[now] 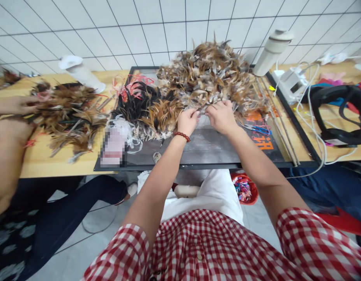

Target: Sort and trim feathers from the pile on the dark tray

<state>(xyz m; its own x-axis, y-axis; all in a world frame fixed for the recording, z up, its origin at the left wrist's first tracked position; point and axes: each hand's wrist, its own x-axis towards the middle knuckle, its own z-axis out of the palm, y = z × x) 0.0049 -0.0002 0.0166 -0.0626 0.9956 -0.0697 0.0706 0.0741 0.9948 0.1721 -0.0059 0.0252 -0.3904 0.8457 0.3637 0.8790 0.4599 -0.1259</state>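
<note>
My left hand (187, 121) and my right hand (221, 115) meet at the near edge of a big heap of brown and grey feathers (208, 74) on a dark mat (209, 146). Both hands are closed in a pinch on feathers at the heap's front edge, fingertips nearly touching. A red bead bracelet (182, 136) circles my left wrist. A second clump of black and orange feathers (151, 107) lies just left of my left hand.
A co-worker's hand (18, 104) at the left holds another feather bundle (68, 113). Thin sticks (278, 125) and blue-handled scissors (258, 128) lie right of the mat. A white bottle (272, 50), cables, a black headset (341, 113), red strings (133, 86) and a red bin (245, 188) surround it.
</note>
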